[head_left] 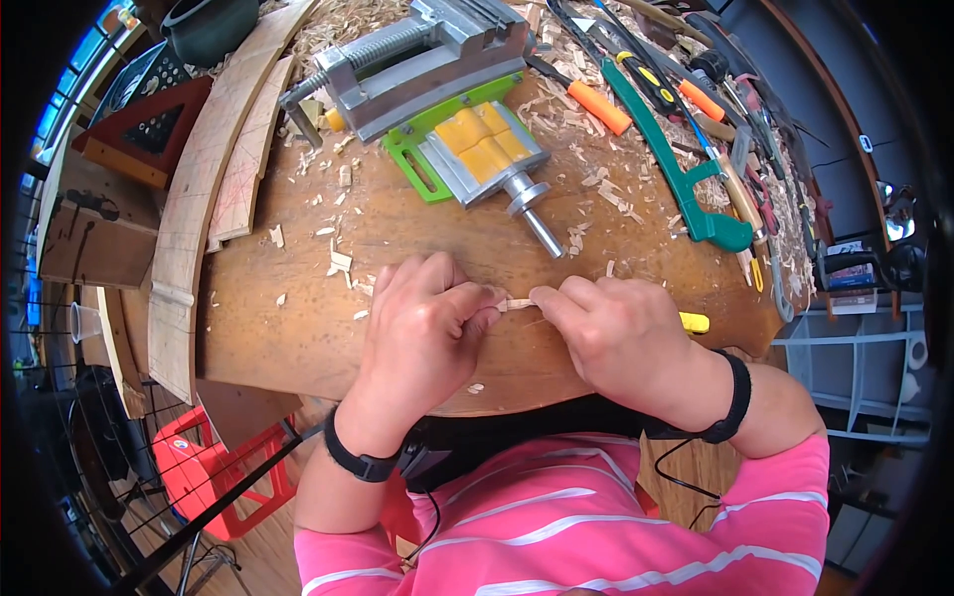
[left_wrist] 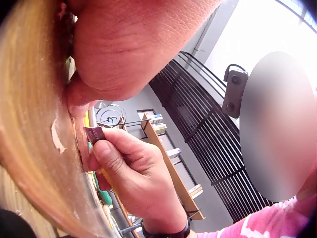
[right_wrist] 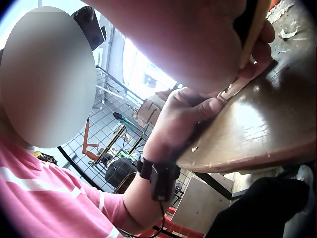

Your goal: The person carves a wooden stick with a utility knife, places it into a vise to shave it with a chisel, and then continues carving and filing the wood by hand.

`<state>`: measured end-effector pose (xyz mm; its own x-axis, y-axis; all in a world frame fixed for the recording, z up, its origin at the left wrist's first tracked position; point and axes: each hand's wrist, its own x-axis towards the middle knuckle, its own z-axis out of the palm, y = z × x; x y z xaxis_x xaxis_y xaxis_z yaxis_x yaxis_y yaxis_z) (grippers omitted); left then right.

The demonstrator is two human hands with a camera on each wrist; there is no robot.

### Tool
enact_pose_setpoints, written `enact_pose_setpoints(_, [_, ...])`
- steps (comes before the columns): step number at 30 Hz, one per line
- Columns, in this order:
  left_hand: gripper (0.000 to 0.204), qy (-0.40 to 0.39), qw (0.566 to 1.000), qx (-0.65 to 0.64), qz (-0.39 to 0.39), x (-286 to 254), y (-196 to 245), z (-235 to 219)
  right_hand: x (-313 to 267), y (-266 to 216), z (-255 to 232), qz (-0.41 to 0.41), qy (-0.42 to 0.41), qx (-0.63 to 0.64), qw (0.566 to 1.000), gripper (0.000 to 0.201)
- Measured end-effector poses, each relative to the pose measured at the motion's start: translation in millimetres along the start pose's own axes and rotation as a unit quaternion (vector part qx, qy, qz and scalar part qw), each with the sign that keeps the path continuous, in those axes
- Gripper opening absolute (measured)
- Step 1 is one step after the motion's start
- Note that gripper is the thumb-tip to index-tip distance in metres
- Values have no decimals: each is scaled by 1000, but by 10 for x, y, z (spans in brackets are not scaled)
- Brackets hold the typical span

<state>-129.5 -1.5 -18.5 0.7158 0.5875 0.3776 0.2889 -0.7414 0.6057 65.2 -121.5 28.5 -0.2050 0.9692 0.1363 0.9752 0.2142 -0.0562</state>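
A small light wood piece [head_left: 515, 304] lies between the two hands, low over the workbench [head_left: 308, 348]. The left hand [head_left: 422, 323] pinches its left end between thumb and curled fingers. From the other side, the right hand [head_left: 626, 333] curls round a knife; its short dark blade [left_wrist: 94, 134] shows beside the thumb in the left wrist view, against the wood. A yellow end [head_left: 694, 322] sticks out behind the right hand. In the right wrist view, the left thumb touches the wood piece [right_wrist: 235, 88], and the right fingers partly hide it.
A metal vise [head_left: 427, 70] and a green-based clamp with yellow jaws [head_left: 482, 139] stand beyond the hands. Long boards [head_left: 214, 189] lie at the left. A green-handled saw [head_left: 686, 189] and several tools lie at the right. Shavings are scattered about.
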Motion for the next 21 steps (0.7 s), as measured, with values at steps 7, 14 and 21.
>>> enact_pose_setpoints(7, [19, -2, 1000, 6, -4, 0, 12, -10, -7, 5, -7, 8, -1, 13, 1000, 15])
enact_pose_setpoints(14, [18, -2, 1000, -2, -10, 4, 21, -12, -15, 22, -10, 6, -2, 14, 1000, 16])
enact_pose_setpoints(21, [18, -3, 1000, 0, -10, 5, 20, -13, 83, -20, -149, -19, -36, -21, 999, 10])
